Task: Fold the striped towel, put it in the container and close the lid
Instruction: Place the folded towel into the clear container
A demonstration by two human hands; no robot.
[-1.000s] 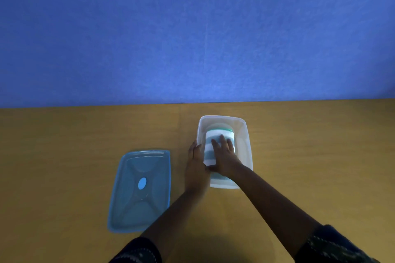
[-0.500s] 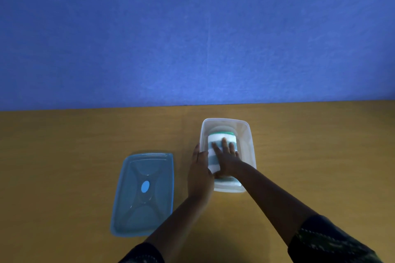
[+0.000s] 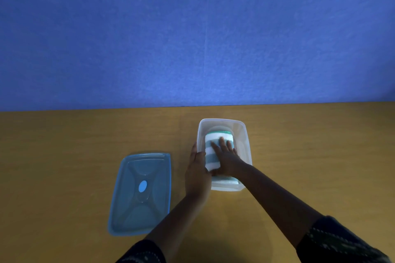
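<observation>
The folded towel (image 3: 211,156), white with teal stripes, lies inside the clear plastic container (image 3: 245,145) on the wooden table. My right hand (image 3: 225,156) rests flat on top of the towel with fingers spread, pressing it down. My left hand (image 3: 197,168) lies against the container's left outer wall, fingers straight along it. The translucent blue lid (image 3: 140,193) lies flat on the table to the left of the container, apart from both hands.
The wooden table (image 3: 320,156) stretches left and right of the container. A blue wall (image 3: 192,38) rises straight behind the table's far edge.
My right hand has shifted slightly on the towel, still pressing it into the container. The left hand stays against the container's side. The lid has not moved.
</observation>
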